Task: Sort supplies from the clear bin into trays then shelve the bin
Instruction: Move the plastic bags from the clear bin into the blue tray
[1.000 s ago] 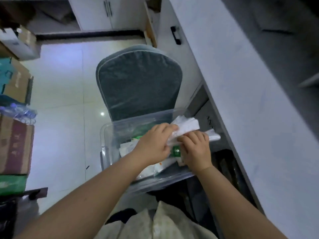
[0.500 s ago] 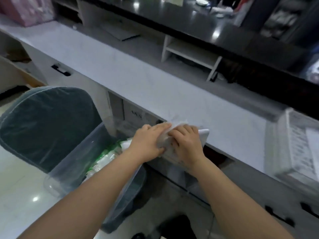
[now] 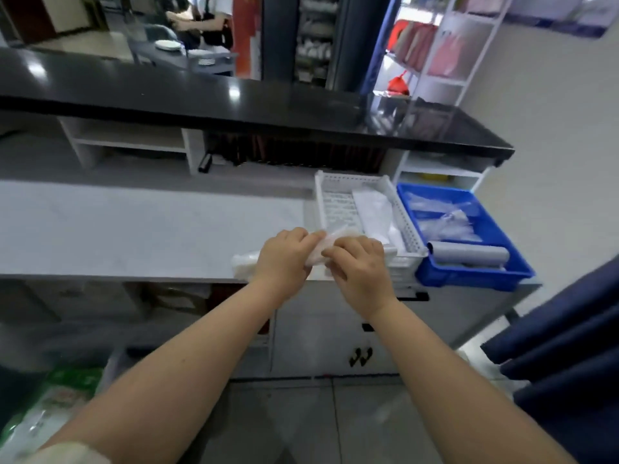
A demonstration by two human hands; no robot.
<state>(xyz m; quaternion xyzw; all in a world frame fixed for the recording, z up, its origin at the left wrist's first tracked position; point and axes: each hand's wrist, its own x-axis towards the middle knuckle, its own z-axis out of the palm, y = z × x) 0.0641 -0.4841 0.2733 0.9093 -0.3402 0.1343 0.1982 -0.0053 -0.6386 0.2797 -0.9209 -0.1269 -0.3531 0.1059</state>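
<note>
A white packet (image 3: 318, 251) is gripped between the left hand (image 3: 284, 259) and right hand (image 3: 360, 269), just beside the white tray (image 3: 410, 236).

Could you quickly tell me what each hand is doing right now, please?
Left hand: gripping the white packet.
Right hand: gripping the same packet.

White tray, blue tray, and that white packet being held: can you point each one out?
white tray (image 3: 409, 229), head view, on its perforated right wall.
blue tray (image 3: 475, 279), head view, on its front wall.
white packet (image 3: 316, 254), head view, on its crumpled middle.
</note>
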